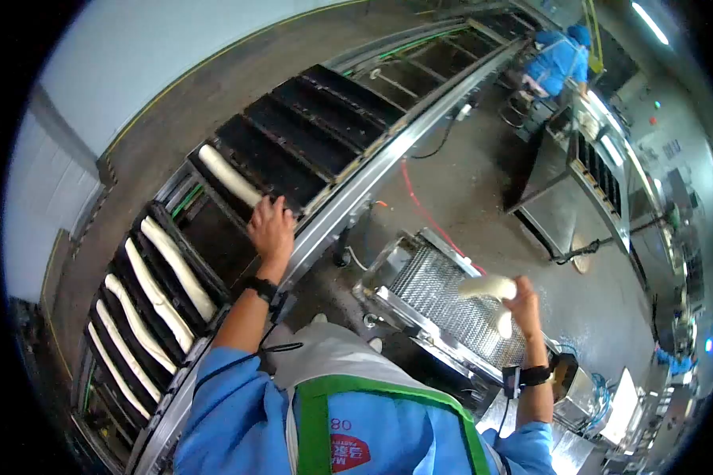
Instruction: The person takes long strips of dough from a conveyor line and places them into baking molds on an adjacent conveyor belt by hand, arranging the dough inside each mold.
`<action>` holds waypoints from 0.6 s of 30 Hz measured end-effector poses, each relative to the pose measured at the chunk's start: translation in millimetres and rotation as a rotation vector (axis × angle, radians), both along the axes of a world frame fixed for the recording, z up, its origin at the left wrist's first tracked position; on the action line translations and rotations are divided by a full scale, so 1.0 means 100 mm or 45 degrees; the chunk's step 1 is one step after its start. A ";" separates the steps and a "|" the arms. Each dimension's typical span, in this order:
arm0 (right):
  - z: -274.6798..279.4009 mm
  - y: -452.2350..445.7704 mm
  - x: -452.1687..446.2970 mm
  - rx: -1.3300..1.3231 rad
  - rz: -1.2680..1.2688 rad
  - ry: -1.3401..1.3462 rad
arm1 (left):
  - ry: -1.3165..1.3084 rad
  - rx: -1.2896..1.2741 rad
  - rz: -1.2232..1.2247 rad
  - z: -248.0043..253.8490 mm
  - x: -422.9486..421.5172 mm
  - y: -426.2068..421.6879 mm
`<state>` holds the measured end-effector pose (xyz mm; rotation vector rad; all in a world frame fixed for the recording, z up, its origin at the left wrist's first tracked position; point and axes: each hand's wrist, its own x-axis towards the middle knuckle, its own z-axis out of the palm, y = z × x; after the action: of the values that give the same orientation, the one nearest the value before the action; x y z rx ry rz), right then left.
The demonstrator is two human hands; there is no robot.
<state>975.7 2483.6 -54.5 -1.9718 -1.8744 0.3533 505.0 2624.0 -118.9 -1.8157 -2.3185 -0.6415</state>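
Observation:
My left hand (272, 229) rests at the near end of a long pale dough strip (228, 176), which lies in the first slot of a black tray (325, 119) on the conveyor. Its fingers are spread over the dough end and the tray edge. On the right, my right hand (523, 305) is closed round a drooping piece of dough (487, 286), held above a metal mesh belt (432, 285). Another black tray (206, 273) at the left holds several long dough strips, side by side in its slots.
The conveyor's metal rail (372, 178) runs diagonally from lower left to upper right. A person in blue (558, 63) bends over a steel table (566, 194) at the upper right. A red hose (428, 210) lies on the wet floor.

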 end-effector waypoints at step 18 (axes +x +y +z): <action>0.24 2.90 -3.66 0.130 0.632 0.034 | -0.163 0.086 -0.112 -0.60 -0.01 0.39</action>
<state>610.2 2773.7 -30.5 -1.4110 -2.3000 0.4078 503.9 2663.3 -178.8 -1.9081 -2.2734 -0.8621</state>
